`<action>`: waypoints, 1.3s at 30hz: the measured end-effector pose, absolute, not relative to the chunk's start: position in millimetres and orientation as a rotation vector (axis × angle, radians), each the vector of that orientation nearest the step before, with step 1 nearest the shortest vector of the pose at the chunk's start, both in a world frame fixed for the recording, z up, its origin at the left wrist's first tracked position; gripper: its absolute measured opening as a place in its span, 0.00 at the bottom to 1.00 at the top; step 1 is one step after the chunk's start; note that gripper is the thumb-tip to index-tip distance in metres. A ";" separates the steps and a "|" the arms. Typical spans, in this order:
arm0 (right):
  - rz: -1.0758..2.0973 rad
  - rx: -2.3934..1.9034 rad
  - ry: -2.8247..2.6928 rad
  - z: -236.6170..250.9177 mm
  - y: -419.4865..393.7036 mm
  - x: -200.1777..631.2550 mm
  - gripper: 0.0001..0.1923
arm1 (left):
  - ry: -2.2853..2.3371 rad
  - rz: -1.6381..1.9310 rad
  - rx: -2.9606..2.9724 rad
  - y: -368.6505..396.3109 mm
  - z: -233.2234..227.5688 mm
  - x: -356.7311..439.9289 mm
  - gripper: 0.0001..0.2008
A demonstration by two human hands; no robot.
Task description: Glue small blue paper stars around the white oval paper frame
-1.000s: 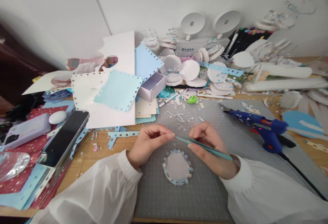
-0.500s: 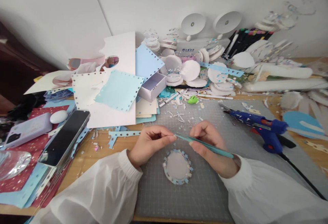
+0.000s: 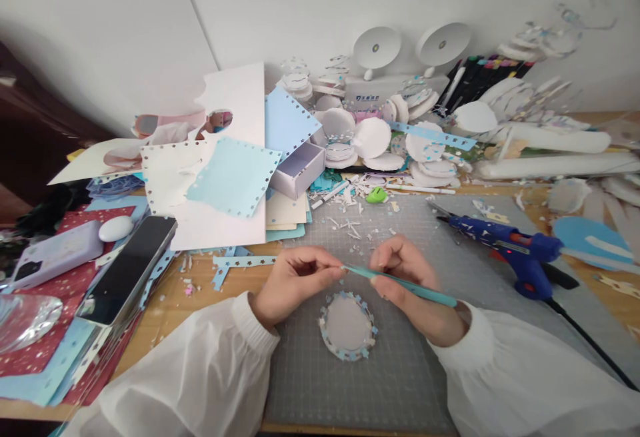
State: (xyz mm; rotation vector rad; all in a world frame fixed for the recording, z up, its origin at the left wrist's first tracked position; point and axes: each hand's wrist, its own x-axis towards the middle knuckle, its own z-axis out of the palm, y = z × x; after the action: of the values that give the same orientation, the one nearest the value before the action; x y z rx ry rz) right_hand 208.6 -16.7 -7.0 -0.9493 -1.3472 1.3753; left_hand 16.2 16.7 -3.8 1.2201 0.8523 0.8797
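The right hand (image 3: 413,284) grips teal tweezers (image 3: 400,282), their tips meeting the pinched fingertips of the left hand (image 3: 295,280); whatever sits between them is too small to make out. Just below the hands, a white paper disc (image 3: 347,326) edged with small blue stars lies on the grey cutting mat (image 3: 390,384). A blue hot-glue gun (image 3: 505,245) rests to the right.

Tweezers' (image 3: 400,282) tip hidden — whatever left fingers (image 3: 327,269) pinch, too small.

Bare hands (image 3: 300,280), loose white long sleeves (image 3: 200,370), gathered elastic cuffs at both wrists
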 end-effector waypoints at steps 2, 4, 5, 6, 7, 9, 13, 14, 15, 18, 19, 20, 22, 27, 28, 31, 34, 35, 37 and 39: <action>1.372 -0.960 -1.347 -6.9 -17.2 208.8 0.07 | 0.856 0.879 1.233 16.6 -4.4 16.2 0.08; 1.370 -0.969 -1.348 -7.0 -17.2 208.7 0.07 | 0.847 0.872 1.235 16.2 -5.1 16.3 0.09; 1.374 -0.971 -1.349 -7.1 -17.0 208.7 0.07 | 0.838 0.865 1.231 15.9 -5.4 16.3 0.09; 1.379 -0.969 -1.350 -7.2 -16.7 208.8 0.07 | 0.830 0.858 1.226 15.7 -5.6 16.3 0.09; 1.383 -0.964 -1.351 -7.3 -16.5 208.9 0.07 | 0.825 0.855 1.217 15.6 -5.6 16.3 0.09; 1.390 -0.945 -1.354 -7.3 -16.1 209.4 0.07 | 0.826 0.854 1.197 15.5 -5.3 16.0 0.08; 1.401 -0.920 -1.390 -5.9 -16.3 210.3 0.08 | 0.831 0.860 1.172 16.0 -4.0 15.6 0.08; 1.403 -0.920 -1.396 -5.5 -16.5 210.3 0.08 | 0.830 0.858 1.176 16.1 -3.9 15.6 0.08; 1.403 -0.921 -1.398 -5.4 -16.7 210.1 0.08 | 0.829 0.857 1.183 16.2 -3.9 15.7 0.08; 1.407 -0.931 -1.380 -6.4 -16.5 209.4 0.08 | 0.834 0.858 1.205 16.4 -3.9 16.1 0.10; 1.418 -0.933 -1.369 -7.3 -16.0 209.3 0.08 | 0.834 0.860 1.206 16.4 -3.8 16.2 0.10; 1.434 -0.933 -1.352 -8.4 -15.4 209.2 0.07 | 0.835 0.862 1.204 16.4 -3.8 16.4 0.10; 1.486 -0.922 -1.306 -10.3 -13.8 209.0 0.07 | 0.836 0.865 1.195 16.5 -3.8 16.8 0.10; 1.703 -0.844 -1.101 -10.3 -8.9 208.4 0.08 | 0.801 0.868 1.171 16.3 -5.8 17.4 0.08; 1.752 -0.830 -1.056 -9.7 -8.0 208.4 0.08 | 0.792 0.863 1.170 16.2 -6.2 17.4 0.07; 1.875 -0.823 -0.963 -7.9 -6.4 208.6 0.08 | 0.772 0.842 1.180 16.1 -6.4 16.5 0.06; 1.900 -0.815 -0.966 -6.2 -6.9 208.7 0.09 | 0.731 0.819 1.176 16.3 -5.9 15.4 0.04; 1.863 -0.808 -0.981 -5.6 -7.4 208.8 0.09 | 0.719 0.815 1.170 16.4 -5.8 15.1 0.03; 1.743 -0.793 -1.002 -4.7 -8.8 209.1 0.09 | 0.717 0.817 1.155 16.7 -5.8 14.7 0.03; 1.617 -0.787 -1.016 -4.8 -10.2 210.0 0.09 | 0.738 0.818 1.138 17.1 -6.0 14.3 0.04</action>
State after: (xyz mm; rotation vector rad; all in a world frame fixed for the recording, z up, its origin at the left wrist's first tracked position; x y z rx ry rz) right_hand 210.0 -10.2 -4.8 -0.7869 -1.0163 1.6172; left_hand 14.3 17.1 -6.0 1.1377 0.7379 0.8178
